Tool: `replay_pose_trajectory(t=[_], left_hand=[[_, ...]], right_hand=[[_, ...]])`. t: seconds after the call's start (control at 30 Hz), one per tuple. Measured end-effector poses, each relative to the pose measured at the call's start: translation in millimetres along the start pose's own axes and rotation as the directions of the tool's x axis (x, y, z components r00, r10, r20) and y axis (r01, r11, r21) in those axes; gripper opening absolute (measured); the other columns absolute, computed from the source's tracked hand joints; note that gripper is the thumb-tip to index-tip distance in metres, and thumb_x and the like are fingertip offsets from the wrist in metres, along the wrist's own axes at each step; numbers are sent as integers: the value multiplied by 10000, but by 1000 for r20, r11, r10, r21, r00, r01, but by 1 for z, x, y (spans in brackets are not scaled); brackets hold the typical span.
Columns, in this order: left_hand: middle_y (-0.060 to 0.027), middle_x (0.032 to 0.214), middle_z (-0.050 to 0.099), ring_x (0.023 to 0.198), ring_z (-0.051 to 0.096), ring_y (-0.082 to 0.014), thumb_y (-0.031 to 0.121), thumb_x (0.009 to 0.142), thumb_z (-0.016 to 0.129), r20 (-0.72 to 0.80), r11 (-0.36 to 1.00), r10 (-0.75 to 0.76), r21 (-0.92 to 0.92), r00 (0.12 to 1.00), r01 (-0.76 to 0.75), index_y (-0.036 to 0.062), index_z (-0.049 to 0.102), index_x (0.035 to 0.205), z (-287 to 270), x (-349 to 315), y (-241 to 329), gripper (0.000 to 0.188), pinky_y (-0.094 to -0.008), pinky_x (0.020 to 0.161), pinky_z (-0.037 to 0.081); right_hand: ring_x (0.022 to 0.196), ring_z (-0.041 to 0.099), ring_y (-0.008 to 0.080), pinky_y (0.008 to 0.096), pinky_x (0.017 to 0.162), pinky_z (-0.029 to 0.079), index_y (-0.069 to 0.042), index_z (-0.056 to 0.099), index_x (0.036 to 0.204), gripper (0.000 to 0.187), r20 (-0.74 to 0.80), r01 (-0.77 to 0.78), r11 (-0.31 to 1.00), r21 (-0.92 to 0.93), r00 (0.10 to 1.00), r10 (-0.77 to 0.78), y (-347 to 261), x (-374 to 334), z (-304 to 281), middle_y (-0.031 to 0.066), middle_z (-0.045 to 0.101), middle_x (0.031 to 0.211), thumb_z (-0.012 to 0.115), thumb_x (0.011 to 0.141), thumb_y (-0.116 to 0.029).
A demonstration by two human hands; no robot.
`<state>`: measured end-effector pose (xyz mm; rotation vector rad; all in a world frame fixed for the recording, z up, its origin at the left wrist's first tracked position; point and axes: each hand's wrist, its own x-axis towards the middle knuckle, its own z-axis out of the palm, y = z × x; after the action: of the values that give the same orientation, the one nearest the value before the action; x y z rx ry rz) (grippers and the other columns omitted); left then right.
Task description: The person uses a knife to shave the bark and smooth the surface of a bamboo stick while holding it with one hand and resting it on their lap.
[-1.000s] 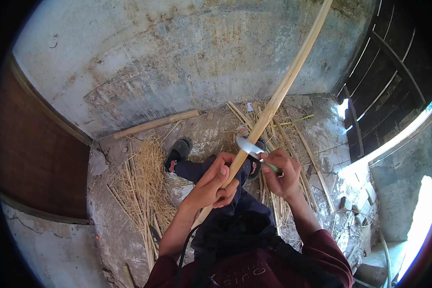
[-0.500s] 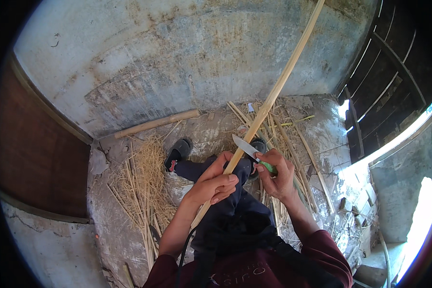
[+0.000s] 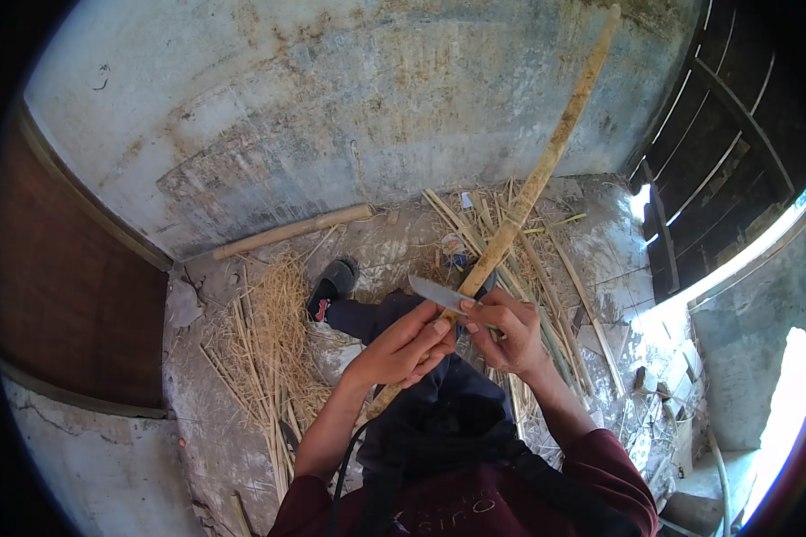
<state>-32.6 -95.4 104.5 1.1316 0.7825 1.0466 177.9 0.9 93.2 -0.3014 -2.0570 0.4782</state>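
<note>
A long split bamboo strip (image 3: 546,166) slants from my lap up and away to the right, its mottled yellow-brown face showing. My left hand (image 3: 405,347) is closed around its lower part, and a short end comes out below the palm. In my right hand (image 3: 508,333) is a knife (image 3: 437,293) with a green handle, mostly hidden by the fingers. The blade lies across the strip just beyond my left fingers, its tip pointing left. My right thumb is close to the strip at the blade.
Thin shavings and strips (image 3: 278,331) are heaped at the left of my legs. More bamboo strips (image 3: 546,268) lie on the floor at the right. A bamboo pole (image 3: 294,230) rests near the concrete wall (image 3: 269,116). A dark slatted panel (image 3: 716,134) stands at the right.
The bamboo strip has been turned from its pale face to its mottled face, and its far end now shows. The knife has shifted left and down, nearer my left fingers.
</note>
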Motion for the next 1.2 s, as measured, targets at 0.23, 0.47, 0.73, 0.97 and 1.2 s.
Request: replay_pose_trajectory(t=[0.23,0.47,0.73,0.97,1.2], left_hand=[[36,773,507,614,380,-44,220,1147,544,-253,932,221,338,942,-129,15,614,1304,6,3,1,268,-264,562,321],[-42,722,538,642,449,-86,205,1125,571,-291,868,237,492,927,-67,-34,660,1209,5,-2,2,269,-311,577,355],[30,697,494,622,406,-51,343,1181,477,-255,826,355,536,900,-175,-61,693,1274,12,1,-1,468,-270,551,316],[-45,683,572,605,475,-119,230,1133,584,-307,820,338,561,890,-118,-32,742,1201,9,-2,-4,314,-315,573,407],[-75,658,593,563,465,-110,195,1096,652,-326,758,439,635,837,-150,-27,763,1106,12,-3,-2,248,-315,526,368]], right_hand=[[585,635,228,362,496,495,-89,732,1198,338,-52,-61,997,-42,997,59,5,-4,0,63,642,833,797,876,-12],[580,622,210,354,502,489,-107,752,1229,392,45,-29,999,-34,999,30,-10,2,-2,55,622,828,816,854,-11],[522,567,184,322,458,424,-95,750,1188,362,34,17,1000,-12,999,-16,-16,10,-3,83,643,800,822,844,-10],[533,578,179,313,465,424,-96,768,1164,357,31,7,1000,8,999,-7,-16,9,-3,76,637,787,841,824,-13],[562,616,181,343,480,478,-109,779,1210,384,49,-1,1000,-15,999,2,-19,9,-7,40,626,822,820,838,-20]])
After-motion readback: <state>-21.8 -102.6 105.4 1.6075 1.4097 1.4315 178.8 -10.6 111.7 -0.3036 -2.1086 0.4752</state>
